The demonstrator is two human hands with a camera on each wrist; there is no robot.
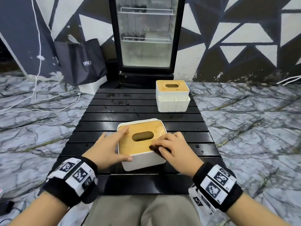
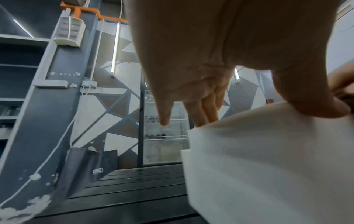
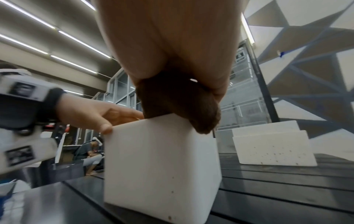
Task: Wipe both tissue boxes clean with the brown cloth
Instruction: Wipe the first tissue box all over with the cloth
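The near tissue box [image 1: 143,159], white with a wooden lid and an oval slot, stands on the black slatted table [image 1: 130,108] in front of me. My left hand [image 1: 121,144] holds its left near corner, thumb [image 2: 316,104] on the front wall and fingers along the left edge of the lid. My right hand [image 1: 164,144] grips the bunched brown cloth [image 1: 154,147] and presses it on the lid's near right corner [image 3: 178,104]. The far tissue box [image 1: 172,95] stands at the back right, with dark specks on its white front [image 3: 272,147].
A glass-door fridge [image 1: 146,38] stands behind the table's far end, with a dark bag [image 1: 81,62] to its left. White cables [image 1: 48,95] lie on the marble floor at the left. Black slats show between the two boxes.
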